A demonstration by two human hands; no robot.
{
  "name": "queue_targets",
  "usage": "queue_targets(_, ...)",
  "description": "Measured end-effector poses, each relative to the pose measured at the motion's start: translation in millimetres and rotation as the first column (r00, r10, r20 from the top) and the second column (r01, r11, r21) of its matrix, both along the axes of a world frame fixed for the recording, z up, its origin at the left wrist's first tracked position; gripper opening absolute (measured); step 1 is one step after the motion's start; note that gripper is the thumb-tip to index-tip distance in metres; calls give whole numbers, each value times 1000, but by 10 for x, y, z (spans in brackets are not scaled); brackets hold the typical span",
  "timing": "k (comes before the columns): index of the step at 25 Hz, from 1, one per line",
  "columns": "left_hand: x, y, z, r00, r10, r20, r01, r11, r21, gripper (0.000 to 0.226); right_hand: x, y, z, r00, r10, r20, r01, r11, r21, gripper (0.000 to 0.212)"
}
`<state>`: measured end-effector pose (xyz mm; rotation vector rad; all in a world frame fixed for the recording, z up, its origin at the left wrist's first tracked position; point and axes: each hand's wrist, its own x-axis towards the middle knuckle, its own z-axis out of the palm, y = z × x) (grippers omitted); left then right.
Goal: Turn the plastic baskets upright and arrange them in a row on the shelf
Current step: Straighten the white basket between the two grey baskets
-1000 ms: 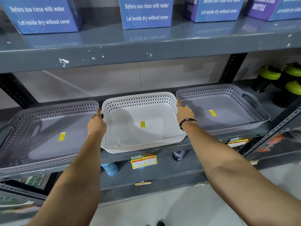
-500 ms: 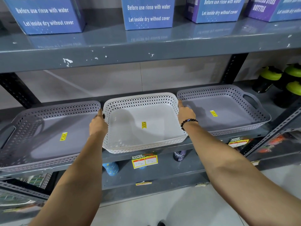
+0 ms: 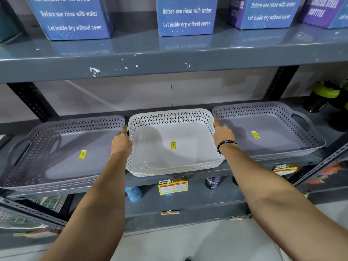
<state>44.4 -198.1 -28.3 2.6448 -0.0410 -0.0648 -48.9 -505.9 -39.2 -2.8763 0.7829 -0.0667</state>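
Observation:
Three shallow perforated baskets stand upright side by side on the grey middle shelf (image 3: 188,178). The white basket (image 3: 165,159) is in the centre, with a grey basket (image 3: 62,162) to its left and another grey basket (image 3: 273,146) to its right. Each has a yellow sticker on its floor. My left hand (image 3: 121,143) grips the white basket's left wall. My right hand (image 3: 223,133), with a dark bead bracelet at the wrist, grips its right wall. The white basket's front overhangs the shelf edge slightly.
Blue and purple bottle boxes (image 3: 186,16) line the upper shelf (image 3: 169,61). Black bottles with green lids (image 3: 323,97) stand right of the baskets. Price tags (image 3: 173,186) hang on the shelf edge, with more goods on the shelf below. Slotted metal uprights frame both sides.
The white basket has slid a little further back between the grey ones, with both hands still on its side walls. The view has shifted slightly downward.

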Motion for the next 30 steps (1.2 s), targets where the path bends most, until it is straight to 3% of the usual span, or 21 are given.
queue_targets(22,-6,-3,-3,994,-95,51,93,995,48,48,-50,11,62,1000,-14,-4,14,999,52,71)
queue_targets(30,-11,-14,6,997,-60,39,59,997,41,44,-88,-15,36,999,-35,19,34,998,58,64)
